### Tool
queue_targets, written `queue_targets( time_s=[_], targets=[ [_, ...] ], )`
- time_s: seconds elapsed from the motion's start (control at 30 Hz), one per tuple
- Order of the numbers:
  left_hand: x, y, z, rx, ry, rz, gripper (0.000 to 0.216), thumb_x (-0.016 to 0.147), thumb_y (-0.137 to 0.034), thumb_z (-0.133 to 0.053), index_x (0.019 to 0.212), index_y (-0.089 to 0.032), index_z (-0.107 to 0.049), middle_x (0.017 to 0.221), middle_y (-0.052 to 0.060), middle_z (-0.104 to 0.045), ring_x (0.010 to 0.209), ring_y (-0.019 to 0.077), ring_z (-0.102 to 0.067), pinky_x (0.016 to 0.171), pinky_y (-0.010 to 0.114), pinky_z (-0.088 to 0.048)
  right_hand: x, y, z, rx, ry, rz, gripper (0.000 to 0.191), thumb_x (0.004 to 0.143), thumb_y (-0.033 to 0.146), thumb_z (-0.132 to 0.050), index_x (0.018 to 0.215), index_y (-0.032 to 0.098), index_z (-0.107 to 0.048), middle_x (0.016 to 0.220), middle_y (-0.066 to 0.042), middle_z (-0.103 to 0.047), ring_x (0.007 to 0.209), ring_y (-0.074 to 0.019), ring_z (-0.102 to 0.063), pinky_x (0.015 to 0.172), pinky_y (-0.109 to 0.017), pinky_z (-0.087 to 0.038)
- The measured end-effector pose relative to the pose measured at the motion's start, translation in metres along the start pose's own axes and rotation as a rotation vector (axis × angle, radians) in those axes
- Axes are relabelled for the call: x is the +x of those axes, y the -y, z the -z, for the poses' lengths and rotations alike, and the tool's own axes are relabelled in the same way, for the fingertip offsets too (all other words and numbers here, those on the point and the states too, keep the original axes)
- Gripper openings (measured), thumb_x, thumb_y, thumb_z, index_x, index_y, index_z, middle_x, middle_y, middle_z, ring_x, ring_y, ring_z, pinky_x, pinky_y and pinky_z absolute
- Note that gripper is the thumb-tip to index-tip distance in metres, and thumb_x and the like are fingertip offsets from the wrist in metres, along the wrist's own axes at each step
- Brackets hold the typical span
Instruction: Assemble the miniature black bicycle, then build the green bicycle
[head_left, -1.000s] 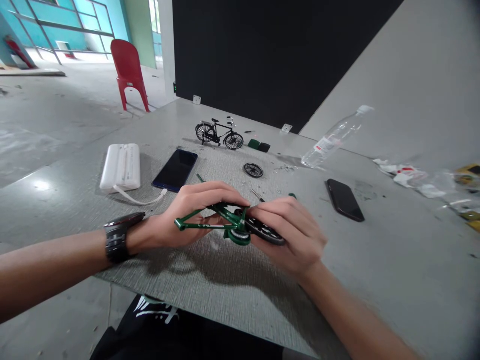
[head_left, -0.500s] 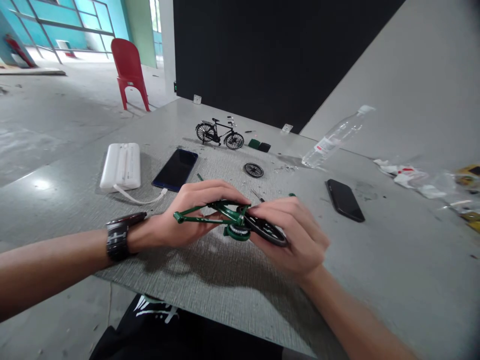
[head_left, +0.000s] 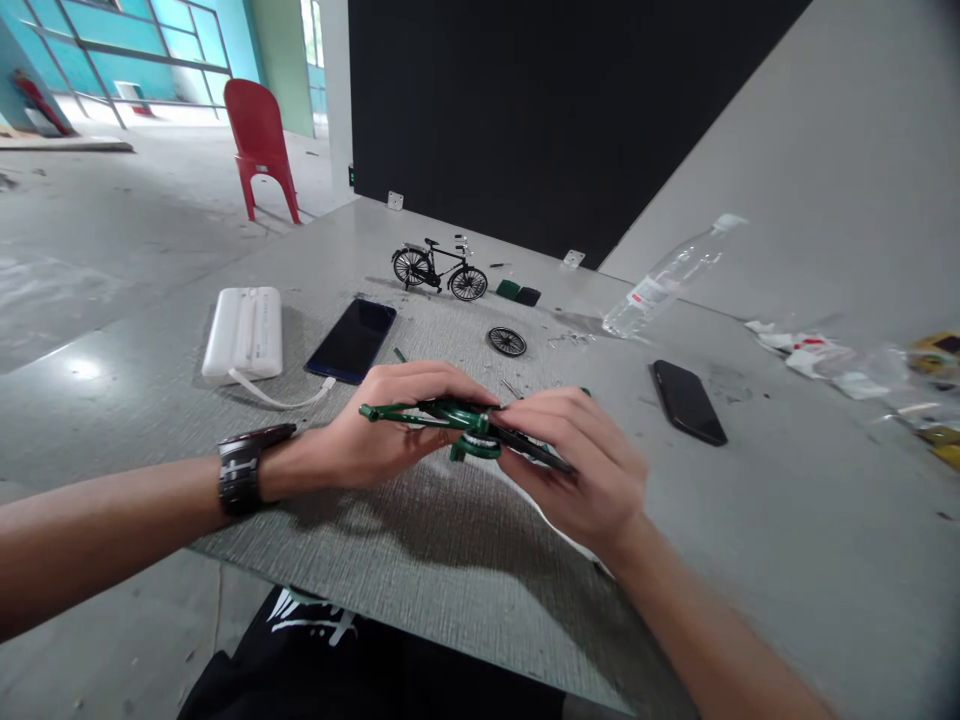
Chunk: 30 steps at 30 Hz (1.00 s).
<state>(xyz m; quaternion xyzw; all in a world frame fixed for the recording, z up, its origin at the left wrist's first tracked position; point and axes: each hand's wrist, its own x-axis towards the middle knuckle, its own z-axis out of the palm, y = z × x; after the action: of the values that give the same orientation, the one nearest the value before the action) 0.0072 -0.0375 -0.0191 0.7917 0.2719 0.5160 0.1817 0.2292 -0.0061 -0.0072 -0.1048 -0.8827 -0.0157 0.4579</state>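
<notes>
My left hand [head_left: 382, 435] grips a small green model bicycle frame [head_left: 420, 413], held nearly flat above the grey mat [head_left: 420, 560]. My right hand [head_left: 581, 465] is closed on the black wheel [head_left: 532, 452] fitted at the frame's right end, fingers over its rim. A green round crank part [head_left: 474, 447] hangs under the frame between my hands. A watch [head_left: 240, 470] is on my left wrist.
On the table lie a finished black model bicycle [head_left: 439, 268], a loose black wheel [head_left: 507, 341], a white power bank [head_left: 244, 332] cabled to a dark phone [head_left: 350, 339], another phone [head_left: 688, 401], a plastic bottle [head_left: 664, 274] and wrappers [head_left: 840, 365]. A red chair [head_left: 259, 140] stands behind.
Both hands have tipped the green frame and wheel from a slanted pose to almost flat, edge-on to me, and raised them slightly. The grips have not changed.
</notes>
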Motion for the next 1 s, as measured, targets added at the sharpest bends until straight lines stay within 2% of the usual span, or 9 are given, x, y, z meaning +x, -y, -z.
queue_targets(
  time_s=[0.33,0.5,0.57,0.77,0.87,1.0],
  targets=[
    [-0.001,0.004,-0.001,-0.05,0.013,0.087,0.024,0.096,-0.032,-0.066,0.111,-0.015,-0.073,0.102,0.011,-0.078,0.09,0.0199,-0.073,0.081,0.032,-0.059,0.003,0.003,0.0,0.122,0.037,-0.169,0.023,0.088,0.01,-0.074,0.106,0.022,-0.068,0.092,-0.004,-0.075,0.08,-0.0183,-0.07,0.069,-0.034,-0.057],
    [-0.003,0.006,-0.002,-0.054,0.012,0.164,0.023,0.092,-0.022,-0.07,0.112,-0.013,-0.072,0.103,0.011,-0.078,0.091,0.019,-0.073,0.08,0.03,-0.058,0.003,0.002,-0.002,0.125,0.031,-0.232,0.018,0.086,0.01,-0.076,0.099,0.02,-0.068,0.087,-0.003,-0.075,0.075,-0.0163,-0.07,0.064,-0.03,-0.056],
    [-0.003,0.006,-0.002,-0.066,0.011,0.137,0.023,0.094,-0.026,-0.069,0.113,-0.013,-0.072,0.103,0.011,-0.078,0.09,0.019,-0.073,0.079,0.03,-0.058,0.002,0.002,-0.002,0.117,0.024,-0.2,0.02,0.086,0.01,-0.075,0.101,0.02,-0.068,0.088,-0.003,-0.075,0.076,-0.0169,-0.071,0.065,-0.031,-0.057],
    [-0.001,0.0,0.002,-0.077,0.036,-0.02,0.036,0.104,-0.046,-0.055,0.119,-0.016,-0.07,0.108,0.012,-0.078,0.098,0.0208,-0.074,0.086,0.033,-0.058,0.003,0.007,0.002,-0.027,-0.038,0.047,0.027,0.089,0.01,-0.072,0.114,0.019,-0.068,0.094,-0.008,-0.078,0.084,-0.0219,-0.073,0.07,-0.038,-0.062],
    [-0.003,-0.003,0.002,-0.073,0.019,-0.026,0.042,0.104,-0.052,-0.05,0.119,-0.017,-0.069,0.108,0.012,-0.078,0.101,0.0214,-0.074,0.088,0.033,-0.058,0.004,0.011,0.002,-0.059,-0.042,0.071,0.028,0.088,0.007,-0.072,0.114,0.017,-0.068,0.094,-0.009,-0.078,0.084,-0.022,-0.074,0.071,-0.037,-0.063],
    [-0.007,0.001,0.0,-0.028,-0.017,-0.047,0.04,0.103,-0.048,-0.054,0.124,-0.016,-0.066,0.113,0.011,-0.076,0.103,0.0202,-0.073,0.09,0.032,-0.058,0.004,0.012,0.0,-0.062,-0.077,0.07,0.028,0.084,0.003,-0.075,0.109,0.013,-0.07,0.091,-0.01,-0.078,0.083,-0.0228,-0.074,0.071,-0.036,-0.063]
  ],
)
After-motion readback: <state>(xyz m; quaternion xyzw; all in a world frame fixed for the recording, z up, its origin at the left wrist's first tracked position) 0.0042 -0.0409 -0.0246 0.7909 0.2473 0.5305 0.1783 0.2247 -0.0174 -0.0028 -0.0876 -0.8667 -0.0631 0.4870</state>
